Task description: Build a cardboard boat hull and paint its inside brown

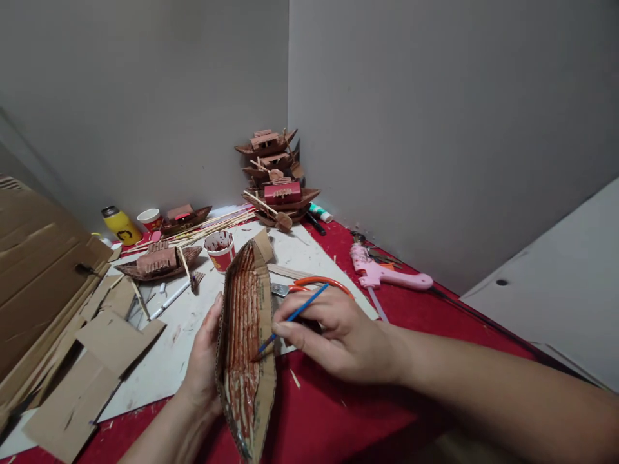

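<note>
My left hand (202,361) grips a cardboard boat hull (244,309) from its left side, holding it tilted with its inside facing me. Corrugated strips line the hull, streaked with reddish-brown paint; the near end shows paler, glossy patches. A thin blue paintbrush (305,304) is pinched between the fingers of my right hand (333,335). Its tip touches the ribbed floor near the hull's right wall. Just beyond the hull stands a paper cup (220,250) smeared inside with dark red paint. Orange-handled scissors (316,282) lie partly hidden behind my right hand.
Several finished-looking model boats (283,193) are stacked in the corner, and another model boat (159,261) rests at left. A pink glue gun (387,274) lies right on the red cloth. Cardboard pieces (109,341), a yellow bottle (120,225) and a white cup (149,219) occupy the left.
</note>
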Action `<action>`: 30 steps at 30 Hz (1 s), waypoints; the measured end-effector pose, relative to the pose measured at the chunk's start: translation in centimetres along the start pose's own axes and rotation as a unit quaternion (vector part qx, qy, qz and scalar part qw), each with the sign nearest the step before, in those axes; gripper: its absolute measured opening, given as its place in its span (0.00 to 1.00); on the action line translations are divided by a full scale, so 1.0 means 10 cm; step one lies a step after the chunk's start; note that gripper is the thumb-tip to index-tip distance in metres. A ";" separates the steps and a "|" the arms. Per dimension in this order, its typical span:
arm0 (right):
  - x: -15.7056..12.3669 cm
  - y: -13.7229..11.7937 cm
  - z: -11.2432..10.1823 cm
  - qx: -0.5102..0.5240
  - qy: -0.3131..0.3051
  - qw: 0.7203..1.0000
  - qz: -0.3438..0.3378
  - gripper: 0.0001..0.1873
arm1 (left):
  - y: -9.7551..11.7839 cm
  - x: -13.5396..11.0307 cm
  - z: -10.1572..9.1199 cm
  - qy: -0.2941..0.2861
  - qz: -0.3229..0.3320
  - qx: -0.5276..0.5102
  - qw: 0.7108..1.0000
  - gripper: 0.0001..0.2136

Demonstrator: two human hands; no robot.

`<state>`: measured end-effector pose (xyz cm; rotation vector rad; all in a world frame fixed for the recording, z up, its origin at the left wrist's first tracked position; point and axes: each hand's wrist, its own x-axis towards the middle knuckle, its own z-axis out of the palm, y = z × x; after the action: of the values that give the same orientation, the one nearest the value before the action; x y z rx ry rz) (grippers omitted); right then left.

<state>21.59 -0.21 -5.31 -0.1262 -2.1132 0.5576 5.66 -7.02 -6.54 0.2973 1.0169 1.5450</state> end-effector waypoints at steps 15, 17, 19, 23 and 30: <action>-0.06 -0.06 0.07 -0.014 -0.022 1.000 -0.007 0.08 | -0.04 0.03 -0.05 0.006 0.037 0.025 0.999 0.09; -0.05 -0.01 0.05 -0.028 -0.010 1.000 -0.008 0.08 | -0.04 0.04 -0.05 0.009 0.050 0.029 0.998 0.08; -0.03 0.07 0.00 -0.070 0.040 0.997 -0.001 0.06 | -0.04 0.03 -0.05 0.007 0.052 0.029 0.998 0.08; 0.00 0.11 -0.06 -0.116 0.100 0.988 -0.005 0.05 | -0.03 0.01 -0.04 0.012 0.047 0.038 0.998 0.06; -0.08 -0.10 0.12 0.055 -0.045 0.997 0.017 0.08 | -0.05 0.03 -0.08 0.035 0.086 0.071 0.993 0.06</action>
<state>21.17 -1.78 -6.06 -0.0766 -2.1662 0.7101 5.38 -7.14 -7.42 0.4408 1.1838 1.6494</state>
